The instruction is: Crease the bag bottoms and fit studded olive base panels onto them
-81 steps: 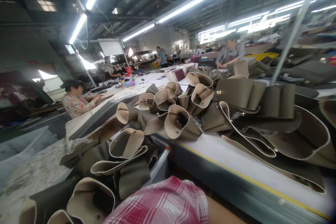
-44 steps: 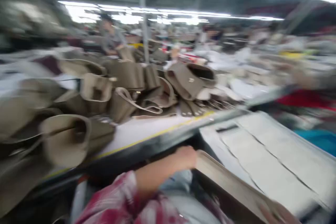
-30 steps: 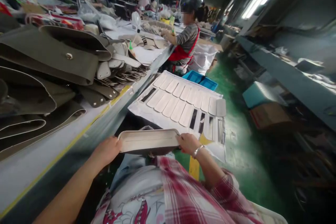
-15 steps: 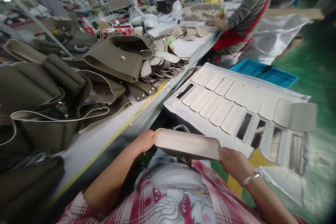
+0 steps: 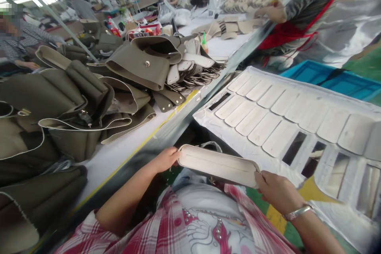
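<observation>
I hold a long cream bag panel (image 5: pixel 217 164) with rounded corners level in front of my chest. My left hand (image 5: pixel 164 158) grips its left end and my right hand (image 5: pixel 276 190), with a bracelet on the wrist, grips its right end. Just beyond the panel lies a white board (image 5: pixel 208 121) carrying rows of similar cream panels (image 5: pixel 262 127) laid side by side. To my left, olive bag bodies (image 5: pixel 137 67) are heaped on the long work table (image 5: pixel 119 154).
A pile of cream tabs and metal rings (image 5: pixel 190 75) lies past the olive bags. A co-worker in a red apron (image 5: pixel 297 20) works at the table ahead; others sit further back. A blue bin (image 5: pixel 333 81) stands on the green floor at right.
My head swung from the bag heap on the left to the right and back a little. Both hands came into view holding the cream panel, which has stayed level before me.
</observation>
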`<state>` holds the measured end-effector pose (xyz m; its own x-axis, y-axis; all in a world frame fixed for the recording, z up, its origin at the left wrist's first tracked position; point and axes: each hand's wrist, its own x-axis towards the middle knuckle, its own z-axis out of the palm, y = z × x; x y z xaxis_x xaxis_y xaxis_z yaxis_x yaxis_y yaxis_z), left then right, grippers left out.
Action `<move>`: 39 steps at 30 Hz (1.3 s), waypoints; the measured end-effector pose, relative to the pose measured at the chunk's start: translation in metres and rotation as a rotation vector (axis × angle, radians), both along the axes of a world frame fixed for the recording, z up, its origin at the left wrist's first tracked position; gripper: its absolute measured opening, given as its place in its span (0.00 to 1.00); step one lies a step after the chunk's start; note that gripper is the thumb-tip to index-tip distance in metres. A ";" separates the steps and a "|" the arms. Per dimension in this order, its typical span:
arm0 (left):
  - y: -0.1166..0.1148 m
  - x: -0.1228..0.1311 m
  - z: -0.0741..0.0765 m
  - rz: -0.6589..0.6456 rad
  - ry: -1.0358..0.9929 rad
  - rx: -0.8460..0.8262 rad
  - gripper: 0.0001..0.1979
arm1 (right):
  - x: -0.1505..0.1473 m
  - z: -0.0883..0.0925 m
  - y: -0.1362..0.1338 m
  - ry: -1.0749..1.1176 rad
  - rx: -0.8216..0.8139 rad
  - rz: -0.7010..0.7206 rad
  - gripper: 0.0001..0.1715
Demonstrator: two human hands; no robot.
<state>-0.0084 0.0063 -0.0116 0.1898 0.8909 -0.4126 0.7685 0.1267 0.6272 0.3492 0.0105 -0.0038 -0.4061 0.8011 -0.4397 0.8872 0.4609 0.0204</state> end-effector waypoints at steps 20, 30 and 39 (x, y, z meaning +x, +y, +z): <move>0.041 0.018 0.026 -0.079 0.228 -0.418 0.10 | -0.002 0.010 0.015 -0.032 -0.175 -0.053 0.16; 0.045 0.020 0.022 0.105 0.040 -0.541 0.08 | 0.019 0.024 0.024 0.183 -0.212 -0.267 0.27; 0.046 0.014 0.018 0.093 0.042 -0.505 0.10 | -0.126 0.031 0.057 0.532 0.117 0.176 0.20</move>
